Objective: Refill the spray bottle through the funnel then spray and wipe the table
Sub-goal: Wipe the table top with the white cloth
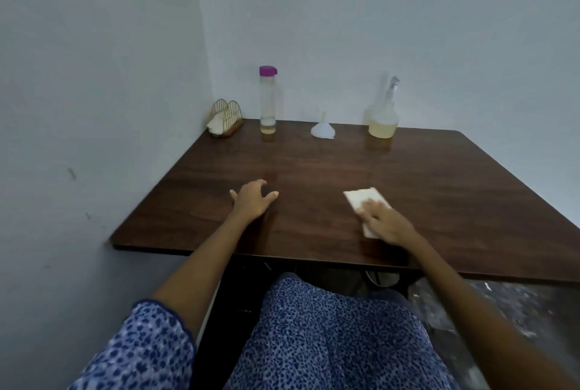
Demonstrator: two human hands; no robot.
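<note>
1. Two bare hands are resting on the dark brown wooden table, both in its near half and well apart from each other.
2. The left hand is sitting with fingers spread and loosely bent, fingertips touching the wood, grasping nothing.
3. The right hand is pressing flat on a folded white cloth, its fingers lying over the near part while the far corner is showing beyond them (the hand looks slightly blurred).
4. Along the far edge, by the wall, four things are standing in a row: a gold wire napkin holder with white napkins in the left corner, a tall clear bottle with a purple cap beside it, a small white plastic funnel sitting wide mouth down, and a clear spray bottle holding yellowish liquid furthest right.
5. The spray bottle is standing upright, its trigger head on, with liquid filling only its lower part.
6. The tall bottle is showing only a little liquid at its bottom.
7. Between the row and the hands, a broad band of bare wood is lying open, as is the right side out to its rounded far corner.
8. The left edge is running close along the side wall; the near edge is overhanging the person's blue patterned lap.
</note>
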